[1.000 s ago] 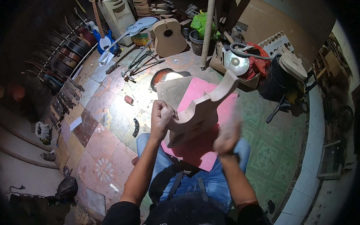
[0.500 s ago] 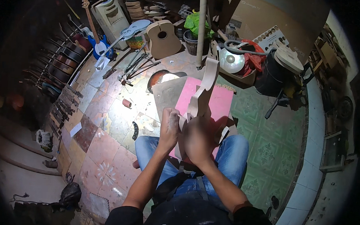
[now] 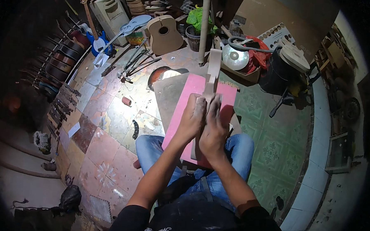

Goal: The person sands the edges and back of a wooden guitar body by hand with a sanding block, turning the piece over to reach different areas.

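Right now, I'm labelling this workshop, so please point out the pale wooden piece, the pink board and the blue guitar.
Pale wooden piece (image 3: 211,86): head view, on its uncovered upper stretch.
Pink board (image 3: 184,104): head view, on its bare left part.
Blue guitar (image 3: 99,45): head view, on its body.

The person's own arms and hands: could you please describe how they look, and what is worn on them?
The left sleeve and right sleeve look short and plain black. Below them, the left forearm and right forearm are bare. The left hand and right hand wear no gloves, and no watch or bracelet shows.
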Action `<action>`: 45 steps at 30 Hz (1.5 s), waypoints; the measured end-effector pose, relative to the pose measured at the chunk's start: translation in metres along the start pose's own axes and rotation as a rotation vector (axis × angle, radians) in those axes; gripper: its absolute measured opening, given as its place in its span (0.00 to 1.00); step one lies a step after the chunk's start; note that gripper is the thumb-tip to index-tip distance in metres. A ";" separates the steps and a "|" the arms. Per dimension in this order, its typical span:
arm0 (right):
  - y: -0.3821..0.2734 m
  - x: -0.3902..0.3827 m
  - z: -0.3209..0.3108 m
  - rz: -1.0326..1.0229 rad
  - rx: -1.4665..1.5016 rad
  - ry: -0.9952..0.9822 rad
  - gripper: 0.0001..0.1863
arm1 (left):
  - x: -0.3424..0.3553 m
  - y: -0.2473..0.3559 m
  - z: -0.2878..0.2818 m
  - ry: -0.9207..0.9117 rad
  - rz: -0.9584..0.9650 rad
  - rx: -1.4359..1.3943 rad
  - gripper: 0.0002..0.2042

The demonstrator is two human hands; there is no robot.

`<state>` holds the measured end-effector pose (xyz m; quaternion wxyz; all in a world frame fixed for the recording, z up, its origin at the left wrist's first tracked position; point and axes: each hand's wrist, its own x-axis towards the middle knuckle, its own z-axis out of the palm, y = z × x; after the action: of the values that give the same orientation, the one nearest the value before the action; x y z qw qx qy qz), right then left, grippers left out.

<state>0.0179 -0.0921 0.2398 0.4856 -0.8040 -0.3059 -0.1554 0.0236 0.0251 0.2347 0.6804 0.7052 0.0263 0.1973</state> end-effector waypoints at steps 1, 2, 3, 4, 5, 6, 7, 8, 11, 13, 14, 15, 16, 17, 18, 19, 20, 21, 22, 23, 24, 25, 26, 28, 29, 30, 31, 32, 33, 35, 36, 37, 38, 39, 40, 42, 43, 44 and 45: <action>0.011 -0.016 0.004 -0.062 -0.123 -0.008 0.38 | 0.005 0.005 0.002 -0.024 -0.022 -0.010 0.16; 0.023 -0.027 0.010 -0.128 -0.245 -0.016 0.37 | 0.009 0.003 0.005 -0.031 -0.009 -0.015 0.16; 0.039 -0.030 0.012 -0.137 -0.229 0.001 0.35 | 0.011 -0.002 0.010 -0.045 -0.035 -0.053 0.16; 0.034 -0.016 0.008 -0.142 -0.229 0.002 0.35 | 0.011 -0.005 0.011 -0.048 -0.070 -0.083 0.16; 0.019 0.007 -0.003 -0.097 -0.144 0.025 0.34 | 0.011 -0.004 0.012 -0.048 -0.073 -0.086 0.16; 0.008 0.022 -0.013 -0.045 -0.062 0.045 0.33 | 0.010 0.002 0.015 -0.054 -0.058 -0.094 0.16; 0.004 0.033 -0.017 -0.021 -0.075 0.053 0.34 | 0.014 0.009 0.017 -0.063 -0.035 -0.098 0.17; 0.006 0.024 -0.017 -0.019 -0.078 0.055 0.34 | 0.016 0.013 0.018 -0.072 -0.011 -0.102 0.17; 0.029 -0.011 -0.008 -0.164 -0.168 0.093 0.35 | 0.008 0.005 0.017 -0.085 -0.065 -0.081 0.17; 0.027 0.004 -0.012 -0.093 -0.013 0.072 0.34 | 0.011 -0.008 0.015 -0.039 -0.102 -0.110 0.15; 0.024 0.012 -0.018 -0.004 0.128 0.045 0.34 | 0.009 -0.006 0.019 -0.046 -0.112 -0.116 0.15; 0.040 0.020 -0.018 0.169 0.375 -0.055 0.35 | 0.007 -0.003 0.021 0.024 -0.107 -0.107 0.14; 0.046 0.017 -0.019 0.171 0.374 -0.052 0.35 | 0.009 0.000 0.020 0.096 -0.094 -0.092 0.14; 0.050 0.014 -0.021 0.455 0.592 -0.213 0.35 | 0.008 -0.003 0.017 0.190 -0.059 -0.022 0.14; 0.055 0.002 -0.020 0.601 0.737 -0.321 0.34 | 0.002 -0.003 0.016 0.188 -0.058 -0.022 0.14; 0.062 -0.006 -0.018 0.758 0.861 -0.414 0.33 | -0.002 -0.003 0.015 0.279 -0.010 0.103 0.15; 0.069 -0.011 -0.014 0.705 0.651 -0.468 0.29 | -0.008 -0.003 0.016 0.372 0.037 0.229 0.16; 0.092 -0.005 -0.003 0.201 0.367 -0.296 0.28 | -0.012 -0.007 0.015 0.415 0.015 0.089 0.17; 0.092 -0.007 0.000 -0.036 0.231 -0.231 0.27 | -0.016 -0.008 0.012 0.416 0.007 0.091 0.17; 0.095 -0.004 0.004 -0.274 0.078 -0.126 0.27 | -0.018 -0.008 0.011 0.394 0.000 0.068 0.16; 0.094 -0.010 0.003 -0.125 0.045 -0.244 0.26 | -0.021 -0.010 0.010 0.370 -0.007 0.045 0.15; 0.083 -0.005 0.005 0.006 0.024 -0.365 0.26 | -0.020 -0.013 0.004 0.405 0.013 0.054 0.14; 0.060 -0.010 0.007 0.049 0.406 -0.234 0.28 | -0.015 -0.017 0.003 0.409 0.015 0.054 0.14; 0.039 -0.014 -0.014 0.591 0.700 -0.437 0.30 | -0.009 -0.016 0.005 0.515 0.130 0.076 0.11; 0.041 -0.019 -0.018 0.787 0.782 -0.484 0.31 | -0.012 -0.016 0.007 0.477 0.108 0.036 0.11; 0.078 -0.029 -0.001 0.320 0.536 -0.351 0.33 | -0.015 -0.013 0.011 0.469 0.105 0.030 0.11; 0.102 -0.031 0.007 -0.138 0.278 -0.213 0.34 | -0.018 -0.009 0.011 0.434 0.064 0.009 0.11; 0.110 -0.019 -0.004 -0.233 0.034 -0.305 0.40 | -0.018 -0.006 0.010 0.405 0.026 -0.012 0.11; 0.115 -0.007 -0.011 -0.251 -0.091 -0.348 0.40 | -0.016 -0.008 0.008 0.405 0.030 -0.013 0.11; 0.102 0.022 -0.023 -0.272 -0.223 -0.386 0.41 | -0.010 -0.014 0.003 0.393 0.017 -0.026 0.11; 0.095 0.034 -0.022 -0.302 -0.173 -0.121 0.39 | -0.008 -0.014 0.000 0.393 0.022 -0.028 0.11; 0.093 0.042 -0.022 -0.330 -0.122 0.141 0.38 | -0.006 -0.015 0.000 0.396 0.027 -0.020 0.12; 0.094 0.048 -0.021 -0.336 -0.124 0.140 0.38 | -0.005 -0.014 0.000 0.401 0.032 -0.012 0.12; 0.096 0.052 -0.019 -0.373 -0.190 0.089 0.39 | -0.003 -0.013 0.003 0.404 0.036 -0.015 0.12; 0.102 0.052 -0.016 -0.403 -0.255 0.039 0.40 | -0.002 -0.013 0.006 0.409 0.051 -0.009 0.12; 0.145 0.020 0.008 -0.369 -0.375 -0.136 0.41 | -0.001 -0.010 0.010 0.404 0.074 -0.007 0.11; 0.141 0.017 0.012 -0.446 -0.320 -0.102 0.40 | 0.001 -0.011 0.009 0.399 0.073 0.037 0.11; 0.140 0.018 0.015 -0.522 -0.266 -0.067 0.38 | 0.003 -0.011 0.008 0.393 0.071 0.080 0.12; 0.143 0.023 0.010 -0.548 -0.367 -0.122 0.38 | -0.001 -0.010 0.009 0.387 0.070 0.072 0.12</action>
<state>0.1269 -0.1241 0.1493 0.2535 -0.7737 -0.5063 -0.2843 0.0284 0.0167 0.2249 0.6297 0.6785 0.1394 0.3517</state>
